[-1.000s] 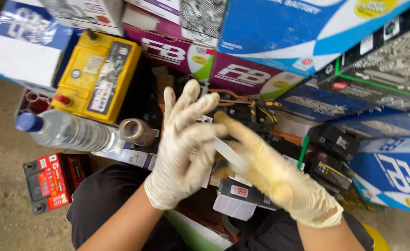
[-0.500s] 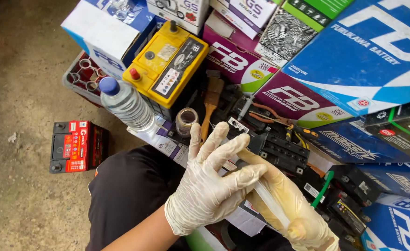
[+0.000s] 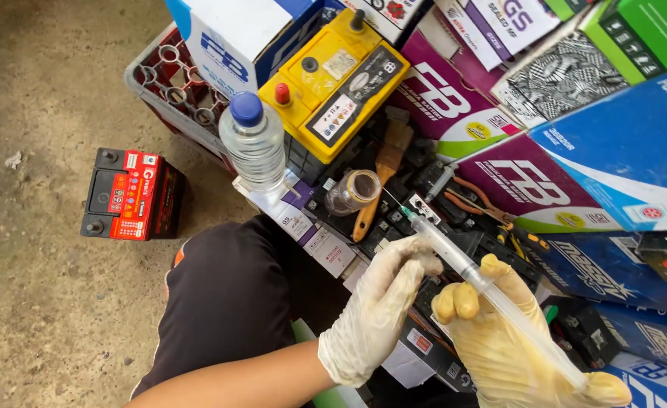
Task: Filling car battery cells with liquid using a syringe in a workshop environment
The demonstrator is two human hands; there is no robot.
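My right hand, in a yellow-stained glove, grips a clear plastic syringe along its plunger end. The syringe's needle points up and left, towards a small glass jar. My left hand, in a white glove, has its fingers curled and pinches the front of the syringe barrel. Both hands hover over a pile of small black batteries, above my dark-trousered knee.
A water bottle with a blue cap stands beside a yellow battery. A wooden-handled brush and orange-handled pliers lie among the batteries. Coloured cardboard boxes are stacked to the right. A red battery sits on the concrete floor, near a red crate.
My hands went from rubbing together with fingers spread to holding the syringe. The left fingers have closed on the barrel and the needle now points up-left. The view has swung left.
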